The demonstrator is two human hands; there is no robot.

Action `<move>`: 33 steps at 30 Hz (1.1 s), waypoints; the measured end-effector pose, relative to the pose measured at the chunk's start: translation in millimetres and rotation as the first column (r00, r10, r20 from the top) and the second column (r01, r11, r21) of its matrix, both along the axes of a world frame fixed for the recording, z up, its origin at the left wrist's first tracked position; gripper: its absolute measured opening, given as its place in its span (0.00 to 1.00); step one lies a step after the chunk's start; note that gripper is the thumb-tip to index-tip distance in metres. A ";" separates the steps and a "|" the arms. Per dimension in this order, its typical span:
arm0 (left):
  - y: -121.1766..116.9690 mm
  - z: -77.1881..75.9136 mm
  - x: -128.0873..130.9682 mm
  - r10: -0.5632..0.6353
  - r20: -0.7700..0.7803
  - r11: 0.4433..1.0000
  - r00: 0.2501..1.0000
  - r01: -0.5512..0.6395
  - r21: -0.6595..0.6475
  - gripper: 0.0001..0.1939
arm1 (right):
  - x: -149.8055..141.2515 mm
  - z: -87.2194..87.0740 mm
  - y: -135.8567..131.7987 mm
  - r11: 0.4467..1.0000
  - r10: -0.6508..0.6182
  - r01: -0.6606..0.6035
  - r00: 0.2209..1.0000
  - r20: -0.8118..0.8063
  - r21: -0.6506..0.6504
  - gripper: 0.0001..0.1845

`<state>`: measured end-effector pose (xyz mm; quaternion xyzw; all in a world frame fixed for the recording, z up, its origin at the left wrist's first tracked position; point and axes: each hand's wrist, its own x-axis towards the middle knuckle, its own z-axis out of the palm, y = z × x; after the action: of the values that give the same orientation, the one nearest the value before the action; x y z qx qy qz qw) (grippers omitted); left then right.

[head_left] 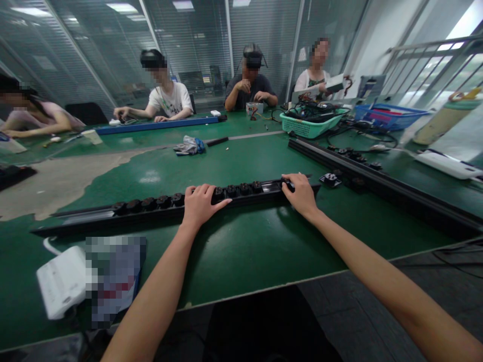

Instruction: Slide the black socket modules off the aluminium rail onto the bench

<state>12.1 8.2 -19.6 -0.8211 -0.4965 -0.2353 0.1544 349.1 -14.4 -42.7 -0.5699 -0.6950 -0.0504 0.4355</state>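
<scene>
A long black socket rail (151, 208) lies across the green table (245, 241) in front of me, with several round black sockets seated along it. My left hand (202, 203) rests on the middle of the rail, fingers curled over it. My right hand (300, 193) grips the rail's right end, fingertips closed on a small black socket (289, 184) there.
A second black rail (377, 176) runs along the right side, with a loose black socket (330, 179) beside it. A white device (62, 281) sits at the near left. A green basket (311, 123) and a blue basket (388, 115) stand at the back right. Several people work across the table.
</scene>
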 end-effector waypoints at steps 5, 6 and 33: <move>0.2 -0.4 0.1 0.001 -0.002 1.000 1.000 -0.001 0.001 0.32 | 1.6 -0.6 0.3 0.999 -0.030 0.029 1.000 0.007 0.018 0.15; 0.2 -0.5 0.1 0.000 -0.006 1.000 1.000 0.000 0.002 0.32 | 1.9 -0.8 0.4 0.999 -0.031 0.031 1.000 0.006 0.019 0.15; 0.5 -0.9 -0.1 0.002 -0.007 1.000 1.000 -0.002 0.018 0.31 | 12.6 -1.7 1.9 0.995 -0.095 0.095 0.995 -0.013 0.002 0.13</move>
<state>12.1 8.7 -20.5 -0.8201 -0.4946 -0.2369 0.1635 361.7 -12.5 -44.4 -0.6020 -0.6642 -0.0684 0.4379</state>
